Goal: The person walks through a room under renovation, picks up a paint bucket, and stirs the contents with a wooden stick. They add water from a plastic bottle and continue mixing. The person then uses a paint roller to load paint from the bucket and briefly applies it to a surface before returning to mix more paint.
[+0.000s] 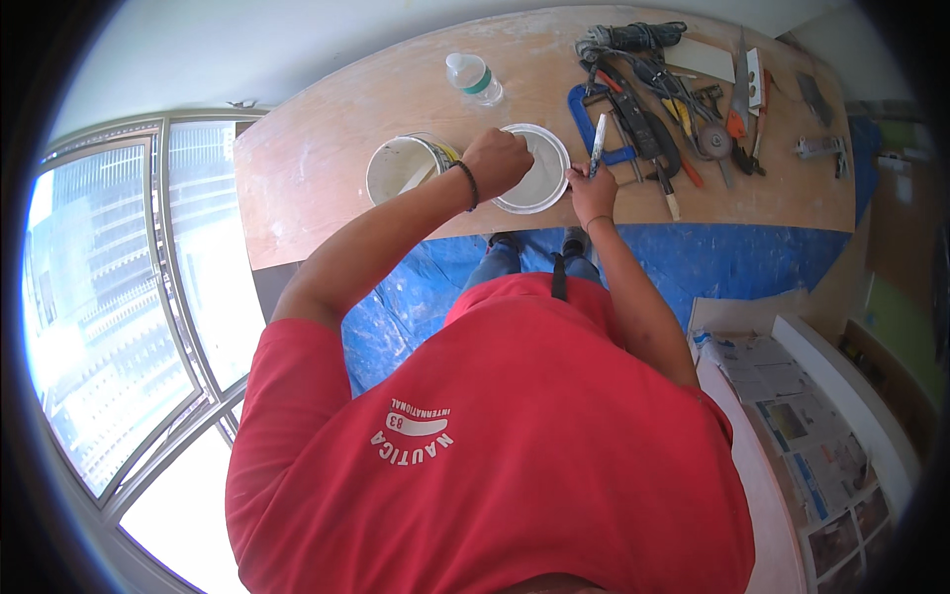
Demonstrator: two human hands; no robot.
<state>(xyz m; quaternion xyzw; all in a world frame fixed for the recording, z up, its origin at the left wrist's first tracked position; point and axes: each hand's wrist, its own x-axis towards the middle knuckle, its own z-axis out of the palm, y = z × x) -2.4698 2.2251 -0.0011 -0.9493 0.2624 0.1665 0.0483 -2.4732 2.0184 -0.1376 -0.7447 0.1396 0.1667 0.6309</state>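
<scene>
The left hand [495, 158] is curled into a fist over the white round lid [534, 168], which lies flat on the wooden desk [317, 178]. The right hand [592, 193] rests at the lid's right edge, fingers pinched around a slim tool [598, 148] that points upward. Just left of the lid stands an open white paint bucket [401, 168]. A plastic bottle [473, 79] stands behind them; a blue clamp [586, 124] lies to the right among other tools.
</scene>
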